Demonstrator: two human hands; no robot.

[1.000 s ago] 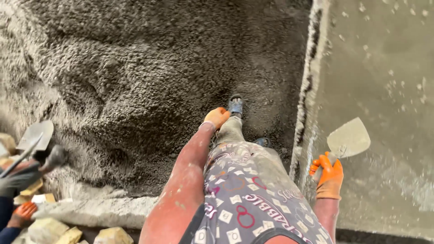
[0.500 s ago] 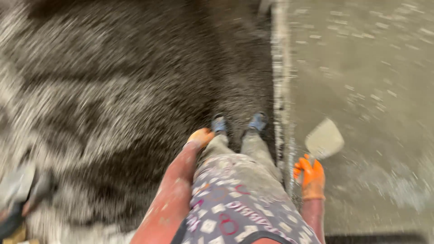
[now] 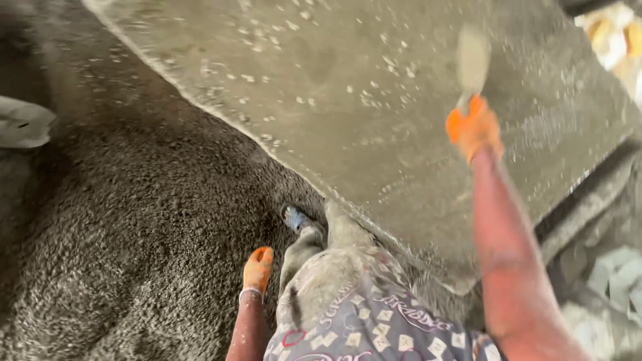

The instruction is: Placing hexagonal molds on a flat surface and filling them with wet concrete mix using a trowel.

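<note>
Far left edge: pale grey object [image 3: 23, 124], partly cut off, kind unclear. Rough wet gravelly concrete [image 3: 134, 220] fills the left and lower-left, dark and coarse. Left hand [image 3: 257, 269] in an orange glove hangs low beside the leg, fingers loosely together and pointing down, holding nothing, just above the rough concrete. Next to it, legs in patterned shorts [image 3: 361, 321] spattered grey; one blue shoe [image 3: 294, 218] stands in the rough mix right at the edge of the smooth slab. Smoothed concrete slab [image 3: 361, 113] runs diagonally across the upper middle and right, surface flat with small pale specks. Right hand [image 3: 473, 128], orange glove too, is raised and closed round the handle of a trowel [image 3: 472, 59]; the blade is blurred, pointing up, over the smooth slab; touching it or not, can't tell. Far right: dark edge strip [image 3: 588, 194], then pale rubble [image 3: 615, 281] lower right.
</note>
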